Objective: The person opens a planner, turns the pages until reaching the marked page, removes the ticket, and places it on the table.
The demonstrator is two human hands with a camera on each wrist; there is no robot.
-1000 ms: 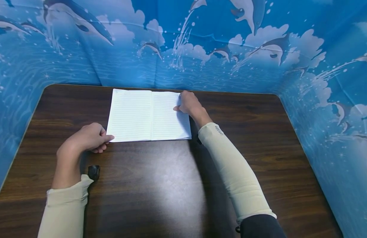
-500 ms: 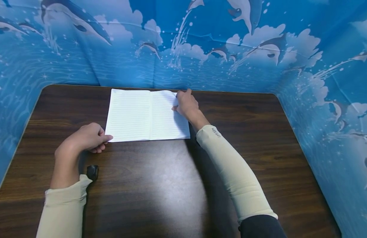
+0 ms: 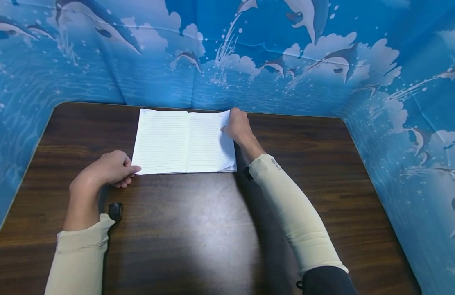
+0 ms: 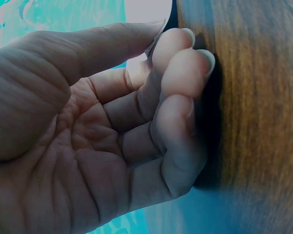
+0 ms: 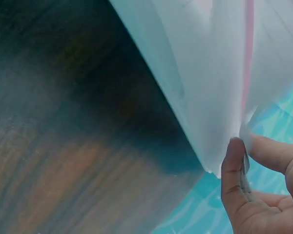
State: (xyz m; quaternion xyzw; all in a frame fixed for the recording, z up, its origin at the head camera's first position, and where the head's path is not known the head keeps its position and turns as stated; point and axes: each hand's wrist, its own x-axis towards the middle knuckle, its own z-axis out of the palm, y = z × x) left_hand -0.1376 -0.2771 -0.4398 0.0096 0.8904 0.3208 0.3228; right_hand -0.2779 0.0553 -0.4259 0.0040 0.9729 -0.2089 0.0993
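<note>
A ruled notebook lies spread at two white pages near the far edge of the tabletop, a little left of its middle. Its fold runs roughly away from me, between the left page and the right page. The right page bows up from what lies beneath it, its near outer corner raised so that another sheet shows below.

My hands are well apart, each clamped on paper. My right hand pinches the right page by its outer edge, near the far corner, between thumb and finger; from my right wrist I see a pink line on the lifted paper, running toward my fingertips. My left hand pinches the notebook's near left corner, thumb on top, the other fingers curled just beside the tabletop.

Pale yellow sleeves cover my forearms, the right sleeve with small lettering by its cuff and black cloth above it. A small black object sits at the left sleeve's cuff. The tabletop is dark wood grain, with a bright glare in front of me. Beyond it hangs a blue backdrop printed with dolphins, clouds and water.
</note>
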